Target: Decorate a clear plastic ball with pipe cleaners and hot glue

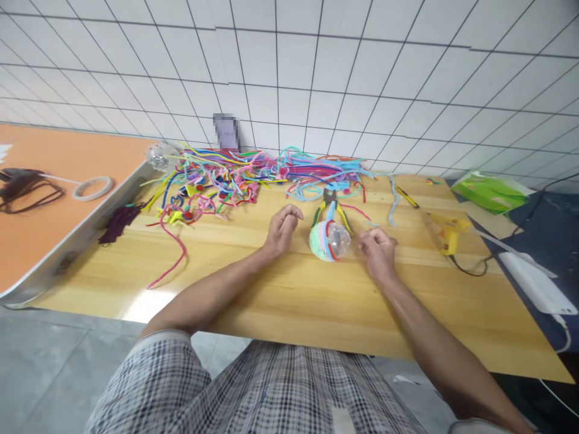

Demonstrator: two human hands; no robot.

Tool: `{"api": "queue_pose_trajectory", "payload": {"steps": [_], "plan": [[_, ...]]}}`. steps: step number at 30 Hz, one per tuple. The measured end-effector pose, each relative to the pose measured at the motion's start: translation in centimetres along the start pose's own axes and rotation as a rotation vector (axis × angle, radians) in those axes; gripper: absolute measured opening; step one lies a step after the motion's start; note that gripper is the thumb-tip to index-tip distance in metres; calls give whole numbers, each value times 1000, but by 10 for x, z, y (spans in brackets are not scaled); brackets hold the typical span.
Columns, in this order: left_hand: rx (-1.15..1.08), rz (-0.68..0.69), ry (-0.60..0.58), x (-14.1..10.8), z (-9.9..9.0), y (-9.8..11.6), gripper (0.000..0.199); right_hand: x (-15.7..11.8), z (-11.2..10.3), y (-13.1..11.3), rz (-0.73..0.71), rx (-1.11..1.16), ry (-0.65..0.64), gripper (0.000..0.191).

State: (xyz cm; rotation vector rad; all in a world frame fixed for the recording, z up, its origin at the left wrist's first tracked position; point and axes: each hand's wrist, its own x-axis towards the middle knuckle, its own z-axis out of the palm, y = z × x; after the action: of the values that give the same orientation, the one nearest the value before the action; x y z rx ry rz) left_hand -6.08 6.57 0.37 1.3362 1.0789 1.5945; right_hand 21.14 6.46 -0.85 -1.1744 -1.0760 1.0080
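Ball (pixel 329 241) on bench (pixel 289 301), btwn L hand (pixel 283 230) & R hand (pixel 379 248), near side of pliers (pixel 330 196). We find both hands off ball, fingers curled in; can't tell if either pinches anything. We judge ball light, clear R part stiff, slick, poss. fragile; fuzzy wrap on L softer, w/ better grip. Hold lightly at both sides. Ball's underside & part of pliers hidden; phone (pixel 227 134) pixelated; far stems (pixel 316 170) tangled, ends unclear.
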Motion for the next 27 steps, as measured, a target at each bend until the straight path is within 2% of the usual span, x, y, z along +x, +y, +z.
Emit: {"api": "queue_pose_trajectory", "payload": {"steps": [7,10,14,18,23,25,27], "plan": [[46,-91,-5,0,0,-20,16,-2,1,-5,-6,59,-12,35],[97,-96,-49,-1,-2,-16,17,-1,2,-8,30,90,-12,35],[186,-60,-99,6,-2,-1,17,15,5,-11,83,95,26,33],[363,21,-163,36,6,7,14,29,12,-5,97,66,67,38],[441,25,-171,89,18,-10,15,24,17,2,88,11,111,32],[446,26,-169,99,20,-19,18,21,15,1,89,-9,94,28],[452,27,-181,97,17,-24,22,20,11,-1,98,-19,58,28]]}}
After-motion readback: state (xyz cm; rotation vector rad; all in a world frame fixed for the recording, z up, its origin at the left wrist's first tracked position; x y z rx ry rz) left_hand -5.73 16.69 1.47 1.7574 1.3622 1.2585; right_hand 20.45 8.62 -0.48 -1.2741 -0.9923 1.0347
